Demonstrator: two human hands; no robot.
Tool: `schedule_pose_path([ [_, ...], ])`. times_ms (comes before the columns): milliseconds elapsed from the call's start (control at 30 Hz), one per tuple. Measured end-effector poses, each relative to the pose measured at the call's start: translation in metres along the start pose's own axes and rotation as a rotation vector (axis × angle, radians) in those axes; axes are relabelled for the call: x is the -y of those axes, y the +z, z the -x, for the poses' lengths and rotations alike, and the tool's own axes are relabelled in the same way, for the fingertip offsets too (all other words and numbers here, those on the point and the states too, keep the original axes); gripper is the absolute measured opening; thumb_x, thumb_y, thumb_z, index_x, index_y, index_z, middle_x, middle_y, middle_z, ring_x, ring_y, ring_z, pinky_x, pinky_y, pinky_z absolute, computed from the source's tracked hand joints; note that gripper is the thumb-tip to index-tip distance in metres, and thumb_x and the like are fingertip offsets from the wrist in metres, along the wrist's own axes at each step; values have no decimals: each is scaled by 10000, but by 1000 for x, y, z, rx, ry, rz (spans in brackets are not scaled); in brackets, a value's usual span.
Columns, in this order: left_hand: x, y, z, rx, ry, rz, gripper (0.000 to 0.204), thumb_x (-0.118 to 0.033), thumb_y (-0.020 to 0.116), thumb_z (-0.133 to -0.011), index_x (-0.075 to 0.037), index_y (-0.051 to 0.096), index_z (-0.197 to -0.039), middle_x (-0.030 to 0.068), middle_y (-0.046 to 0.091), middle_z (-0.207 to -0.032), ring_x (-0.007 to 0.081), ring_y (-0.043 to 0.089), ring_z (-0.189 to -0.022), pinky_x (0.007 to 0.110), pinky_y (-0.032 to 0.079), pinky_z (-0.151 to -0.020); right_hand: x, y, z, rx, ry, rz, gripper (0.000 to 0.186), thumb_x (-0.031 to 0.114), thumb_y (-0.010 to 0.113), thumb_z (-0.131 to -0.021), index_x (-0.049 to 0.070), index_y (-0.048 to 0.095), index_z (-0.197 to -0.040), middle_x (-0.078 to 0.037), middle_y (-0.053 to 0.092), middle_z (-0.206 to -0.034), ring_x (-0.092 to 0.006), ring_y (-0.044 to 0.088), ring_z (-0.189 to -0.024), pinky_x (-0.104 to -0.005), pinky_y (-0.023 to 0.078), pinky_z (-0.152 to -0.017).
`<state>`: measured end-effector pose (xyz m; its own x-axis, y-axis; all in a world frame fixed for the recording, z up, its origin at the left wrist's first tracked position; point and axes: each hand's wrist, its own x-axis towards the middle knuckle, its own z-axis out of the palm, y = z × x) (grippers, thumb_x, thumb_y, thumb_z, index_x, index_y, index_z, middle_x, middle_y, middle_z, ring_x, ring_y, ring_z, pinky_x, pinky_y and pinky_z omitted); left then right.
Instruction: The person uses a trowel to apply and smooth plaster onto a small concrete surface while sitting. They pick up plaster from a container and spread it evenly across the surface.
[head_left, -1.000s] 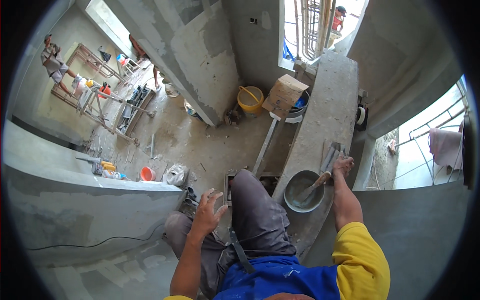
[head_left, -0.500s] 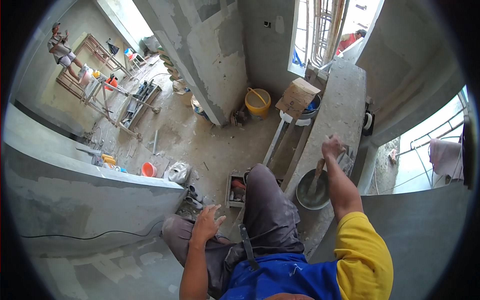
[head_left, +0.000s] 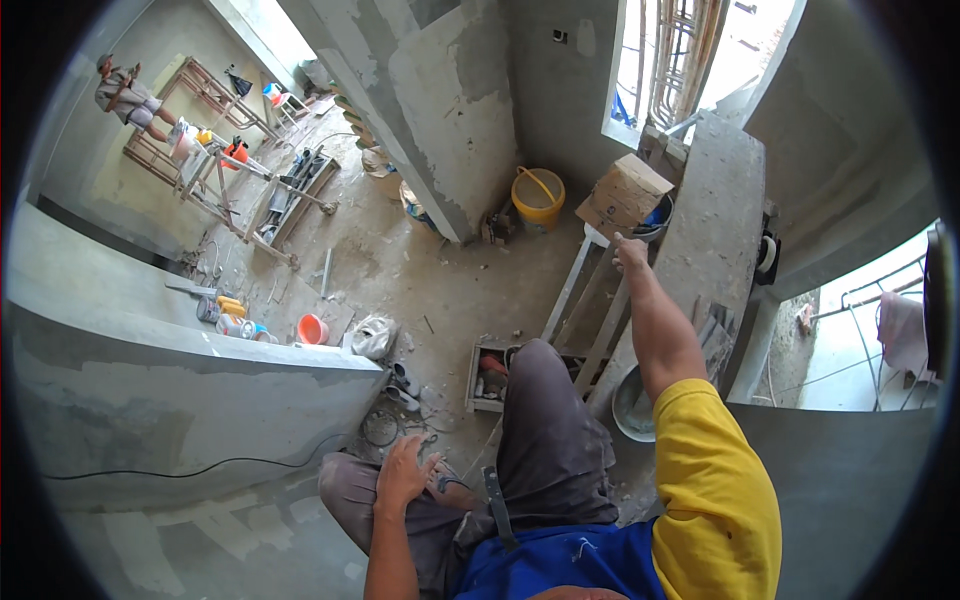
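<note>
My right hand (head_left: 629,252) reaches out past the wooden bench board (head_left: 715,215), beside the lower edge of an open cardboard box (head_left: 628,195). Its fingers are loosely bent, and I see nothing in them. Behind the box, a dark bucket (head_left: 655,222) shows in part, with something blue in it. A round mixing pan (head_left: 630,408) sits on the near part of the board, mostly covered by my right arm. A flat trowel-like tool (head_left: 714,335) lies beyond that forearm. My left hand (head_left: 403,475) hovers over my left knee, fingers apart and holding nothing.
A wooden tray of tools (head_left: 487,378) lies on the floor by my right knee. Farther off stand a yellow bucket (head_left: 538,200), a white bag (head_left: 373,336) and an orange bucket (head_left: 312,329). Low plastered wall (head_left: 200,400) at left; a person (head_left: 130,95) stands by scaffolding far left.
My right hand has moved from the board beside the flat tool, forward and left to the cardboard box. The view has shifted slightly. My left hand stays over the knee.
</note>
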<state>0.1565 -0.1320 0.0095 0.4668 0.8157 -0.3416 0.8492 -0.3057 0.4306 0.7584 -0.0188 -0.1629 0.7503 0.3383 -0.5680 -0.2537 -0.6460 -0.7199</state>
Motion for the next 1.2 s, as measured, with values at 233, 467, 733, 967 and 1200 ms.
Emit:
schedule_pose_path([
  [233, -1, 6, -7, 47, -39, 26, 453, -276, 683, -860, -63, 578, -1246, 168, 579, -1239, 356, 534, -1170, 430, 413, -1005, -11, 9, -9, -22, 52, -186, 273, 356, 673, -900, 118, 631, -1028, -45, 626, -812, -196, 597, -590, -335, 447, -481],
  [467, -9, 2, -10, 37, -21, 49, 450, -264, 682, -863, -44, 578, -1242, 176, 584, -1232, 360, 540, -1162, 422, 421, -995, -14, 0, 16, -323, 100, -483, 241, 221, 586, -940, 79, 641, -1127, -126, 650, -1077, -240, 649, -782, -356, 552, -531],
  [733, -8, 2, -4, 17, 7, 62, 465, -271, 680, -864, -32, 576, -1250, 195, 582, -1231, 370, 542, -1158, 416, 423, -995, 11, -8, 35, -400, 159, -630, 242, 155, 539, -949, -29, 616, -1086, -168, 641, -1047, -241, 664, -719, -336, 562, -496],
  [967, -3, 0, 3, 12, -33, 88, 468, -273, 686, -858, -25, 576, -1240, 198, 581, -1224, 376, 541, -1153, 417, 427, -987, 33, 10, 34, -462, 296, -986, 198, 36, 521, -908, -45, 602, -1068, -198, 628, -1056, -257, 682, -743, -391, 595, -555],
  [1200, 6, 1, 3, -13, -21, 69, 459, -260, 693, -854, -31, 581, -1236, 193, 584, -1218, 377, 546, -1146, 420, 433, -977, 25, 22, 26, -479, 343, -1000, 234, 21, 456, -914, -60, 569, -1103, -231, 624, -1101, -299, 669, -576, -432, 591, -590],
])
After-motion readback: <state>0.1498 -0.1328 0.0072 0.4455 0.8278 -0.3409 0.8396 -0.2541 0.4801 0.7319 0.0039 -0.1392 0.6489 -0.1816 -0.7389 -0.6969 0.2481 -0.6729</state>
